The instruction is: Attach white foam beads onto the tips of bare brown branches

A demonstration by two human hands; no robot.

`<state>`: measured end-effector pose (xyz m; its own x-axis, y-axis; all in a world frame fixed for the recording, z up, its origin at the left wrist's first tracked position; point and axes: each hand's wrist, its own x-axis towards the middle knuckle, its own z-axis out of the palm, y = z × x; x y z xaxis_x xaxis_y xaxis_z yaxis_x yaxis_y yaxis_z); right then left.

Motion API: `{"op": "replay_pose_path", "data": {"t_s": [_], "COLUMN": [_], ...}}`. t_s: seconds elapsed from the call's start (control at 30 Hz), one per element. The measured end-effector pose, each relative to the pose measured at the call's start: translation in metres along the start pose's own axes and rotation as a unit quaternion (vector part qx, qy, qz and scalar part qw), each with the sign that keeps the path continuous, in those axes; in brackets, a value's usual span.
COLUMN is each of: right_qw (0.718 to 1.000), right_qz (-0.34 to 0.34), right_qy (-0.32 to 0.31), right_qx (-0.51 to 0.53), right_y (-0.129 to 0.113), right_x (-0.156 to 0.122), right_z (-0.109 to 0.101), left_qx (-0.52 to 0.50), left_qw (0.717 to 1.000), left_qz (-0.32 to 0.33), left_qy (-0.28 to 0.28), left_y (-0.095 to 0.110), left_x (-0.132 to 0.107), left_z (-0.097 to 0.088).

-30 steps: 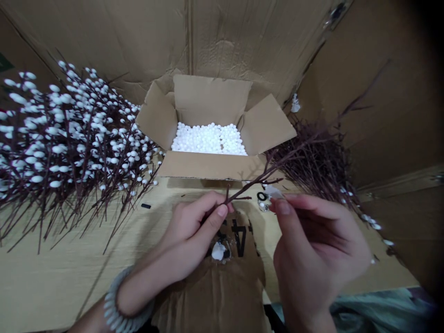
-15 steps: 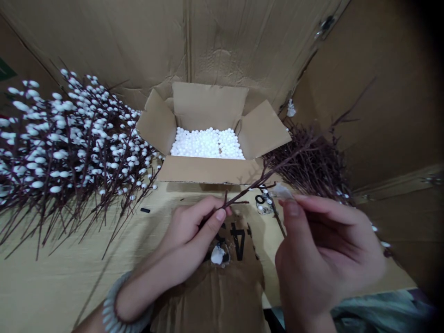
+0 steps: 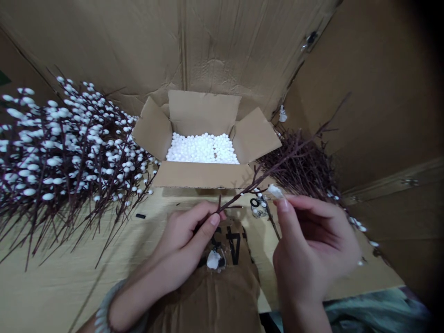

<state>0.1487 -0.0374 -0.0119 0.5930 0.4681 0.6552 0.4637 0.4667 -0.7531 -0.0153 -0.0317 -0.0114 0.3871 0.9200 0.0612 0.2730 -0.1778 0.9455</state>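
A worker's left hand (image 3: 189, 238) grips a dark brown forked branch (image 3: 258, 178) above a pale tabletop (image 3: 41, 286), the fingers clamped on its lower end. Taking that hand as the center of the clock and straight ahead as 12, the branch slants up toward 2 o'clock, its far tip reaching past a bundle of bare twigs (image 3: 298, 162). The right hand (image 3: 312, 249), at 3 o'clock, pinches a soft white scrap (image 3: 275, 191) between thumb and forefinger, close to the branch; whether the two touch cannot be told.

At 12 o'clock, an open cardboard box (image 3: 204, 175) stands with flaps spread, filled with small white balls (image 3: 201, 149). A dense heap of white-tipped stems (image 3: 69, 143) lies at 10 o'clock. A black ring (image 3: 255, 202) sits near 2 o'clock, just beside a small stem (image 3: 273, 223) with white tips. A short black strip (image 3: 140, 216) rests between 9 and 10. At 5 o'clock, a white lump (image 3: 214, 260) lies on a brown cardboard piece (image 3: 215, 305) printed with a black "4." A pale coiled band (image 3: 104, 307) circles the left wrist. Tall cardboard panels (image 3: 121, 46) rise behind the box.
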Motion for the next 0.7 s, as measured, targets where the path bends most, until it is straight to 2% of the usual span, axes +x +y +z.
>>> {"op": "replay_pose_path", "data": {"t_s": [0.07,0.23,0.37,0.43,0.57,0.7], "right_qw": [1.000,0.998,0.998,0.999,0.987,0.980], "right_qz": [0.005,-0.027,-0.040,-0.046,-0.068,-0.073], "right_qy": [-0.001,0.044,0.039,-0.008,-0.140,-0.183], "right_qx": [0.003,0.030,0.025,0.024,0.032,0.025], "right_y": [0.002,0.004,-0.001,-0.006,-0.014,-0.014], "right_x": [0.001,0.004,0.004,0.002,-0.002,-0.003], "right_z": [-0.001,-0.002,-0.004,-0.006,-0.009,-0.005], "left_qx": [-0.001,-0.003,0.000,0.001,-0.008,-0.021], "left_qw": [1.000,1.000,1.000,1.000,1.000,1.000], "left_qz": [0.002,-0.002,-0.003,-0.004,-0.010,-0.005], "left_qy": [-0.002,-0.001,-0.003,-0.006,-0.012,-0.016], "left_y": [0.001,0.003,0.002,0.001,0.001,0.002], "left_x": [0.000,0.001,0.001,0.001,0.002,0.002], "left_z": [0.000,0.000,0.000,0.000,0.001,0.001]}}
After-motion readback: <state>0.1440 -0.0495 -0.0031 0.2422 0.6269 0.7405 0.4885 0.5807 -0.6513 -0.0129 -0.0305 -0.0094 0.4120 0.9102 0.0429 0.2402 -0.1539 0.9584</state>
